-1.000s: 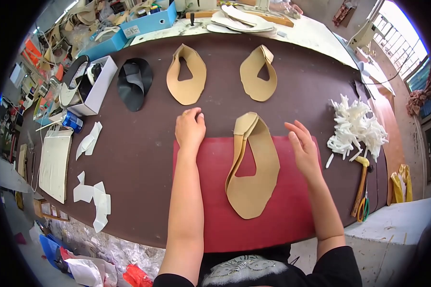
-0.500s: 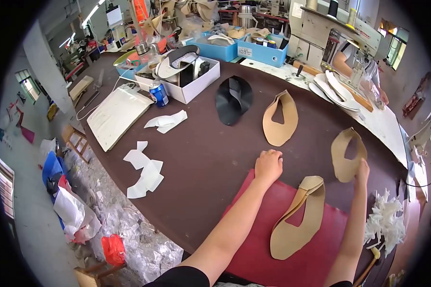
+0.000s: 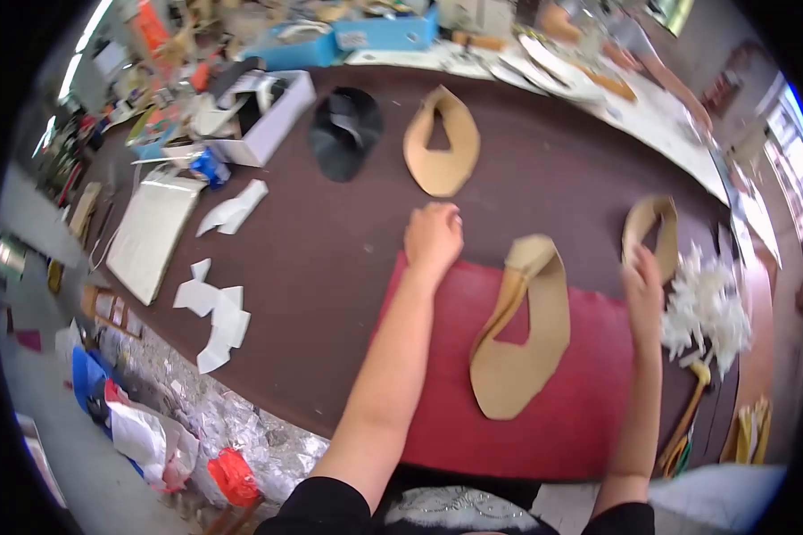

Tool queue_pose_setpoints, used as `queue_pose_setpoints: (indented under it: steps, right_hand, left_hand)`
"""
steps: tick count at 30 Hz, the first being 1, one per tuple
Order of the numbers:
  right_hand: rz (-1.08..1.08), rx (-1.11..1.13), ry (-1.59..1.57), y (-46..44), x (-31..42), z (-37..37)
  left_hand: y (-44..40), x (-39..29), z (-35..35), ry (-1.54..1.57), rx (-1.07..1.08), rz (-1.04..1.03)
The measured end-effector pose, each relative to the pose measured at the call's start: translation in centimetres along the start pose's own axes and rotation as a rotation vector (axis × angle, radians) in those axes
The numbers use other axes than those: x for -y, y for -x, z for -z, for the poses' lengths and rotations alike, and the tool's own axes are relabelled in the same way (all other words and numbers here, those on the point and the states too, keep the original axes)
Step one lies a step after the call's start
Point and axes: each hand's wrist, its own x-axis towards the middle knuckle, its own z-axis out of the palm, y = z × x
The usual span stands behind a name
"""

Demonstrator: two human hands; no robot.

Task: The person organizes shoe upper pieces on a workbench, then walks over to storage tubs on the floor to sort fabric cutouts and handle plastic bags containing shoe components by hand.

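Note:
My left hand (image 3: 434, 239) rests curled near the far-left corner of a red leather sheet (image 3: 589, 357). Its fingertips are turned under, so anything inside them is hidden. My right hand (image 3: 644, 281) overlaps the lower part of a tan ring-shaped piece (image 3: 635, 220) at the right. Blur hides whether the fingers grip this piece or only touch it. On the red sheet between my arms lies a larger tan cut-out piece (image 3: 517, 379), its upper end folded or layered. Beyond my left hand are another tan cut-out piece (image 3: 446, 174) and a black one (image 3: 335, 156).
White scraps (image 3: 227, 325) and a pale slab (image 3: 147, 241) lie left. A white box (image 3: 268, 125) and blue can (image 3: 210, 167) stand behind them. Shredded white material (image 3: 709, 308) and a wooden-handled tool (image 3: 687, 410) are at right. Another person's arm (image 3: 678, 89) shows at the far bench.
The view has swung, shifting the table contents left and up. My right hand has moved left across the tan ring-shaped piece, from its right edge. My left hand stays curled.

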Motion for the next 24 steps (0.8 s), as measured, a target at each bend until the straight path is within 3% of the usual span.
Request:
queue_pose_setpoints:
  steps: [1, 4, 12, 16, 24]
  right_hand:
    - [0.017, 0.123, 0.011, 1.5, 0.4, -0.9]
    - [-0.264, 0.272, -0.206, 4.8, 1.7, -2.7]
    - [-0.295, 0.129, -0.151, 5.8, -1.5, -4.1]
    - [-0.244, -0.091, -0.216, 5.0, -2.6, -3.5]
    - [-0.213, -0.125, -0.063, -1.2, -3.9, -3.6]
  left_hand:
    - [0.4, 0.0, -0.1, -0.001, 0.042, 0.022]
    - [1.5, -1.0, -0.7, 0.011, 0.175, 0.069]
    - [2.0, -1.3, -1.6, 0.052, 0.215, 0.077]
    - [2.2, -1.2, -1.5, 0.032, 0.223, 0.094]
    - [2.6, -1.1, -1.4, 0.023, 0.267, 0.101]
